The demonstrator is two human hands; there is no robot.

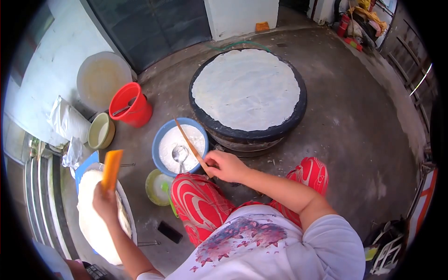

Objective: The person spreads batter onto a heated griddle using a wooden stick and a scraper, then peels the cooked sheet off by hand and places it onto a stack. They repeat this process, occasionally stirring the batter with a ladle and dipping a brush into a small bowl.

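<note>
My left hand (105, 201) is closed around a flat orange-yellow scraper-like piece (112, 167), held upright above a pile of thin white sheets (95, 224) at the left. My right hand (227, 166) grips the lower end of a long thin wooden stick (189, 141). That stick slants over a blue basin (157, 151) of white batter or flour, where a metal ladle (180, 153) rests. Beyond my knees stands a large round black-rimmed griddle (301, 95), its top covered by a smooth white layer (245, 88).
A green bowl (150, 189) and a black phone (170, 232) lie near my left leg. Further left are a red bucket (140, 112), an olive bucket (108, 135) and a round board (103, 79) against the wall. A red extinguisher (343, 25) stands far right.
</note>
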